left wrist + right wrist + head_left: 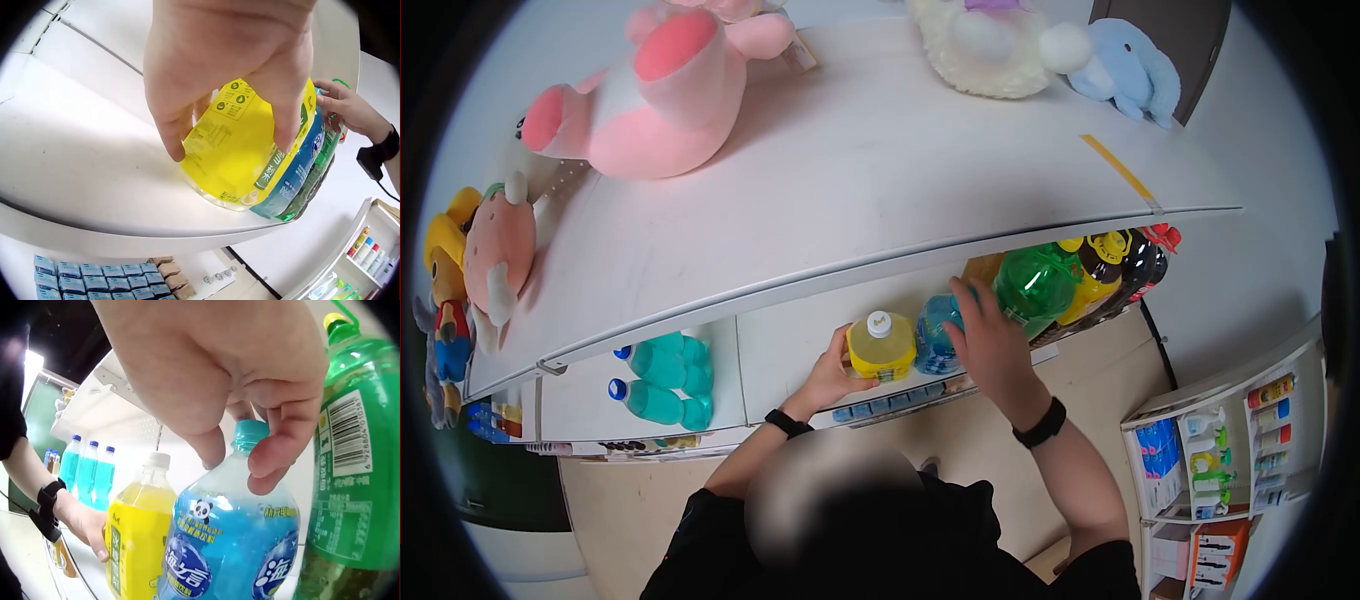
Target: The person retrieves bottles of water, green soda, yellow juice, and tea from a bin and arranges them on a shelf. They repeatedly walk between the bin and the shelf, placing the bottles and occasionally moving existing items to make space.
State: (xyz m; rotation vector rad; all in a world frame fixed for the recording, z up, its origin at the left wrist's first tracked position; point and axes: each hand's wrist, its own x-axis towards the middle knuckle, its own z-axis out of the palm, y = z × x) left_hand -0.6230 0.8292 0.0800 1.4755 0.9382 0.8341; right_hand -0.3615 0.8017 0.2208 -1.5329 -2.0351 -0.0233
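Note:
On the white shelf, a yellow drink bottle (885, 352) with a white cap stands upright. My left hand (824, 384) grips its side, thumb and fingers spread around the yellow label (231, 144). Right beside it is a blue drink bottle (231, 531) with a turquoise cap and a panda on its label. My right hand (1000, 360) holds this bottle at the neck, thumb on one side and curled fingers on the other, as the right wrist view shows. A large green bottle (347, 487) stands close against the blue one.
Dark bottles with yellow and red tops (1112, 250) continue the row rightward. Several turquoise bottles (670, 380) stand farther left on the shelf. Plush toys, including a pink one (665, 130), sit on the upper surface. A lower rack (1200, 440) holds spray bottles at the right.

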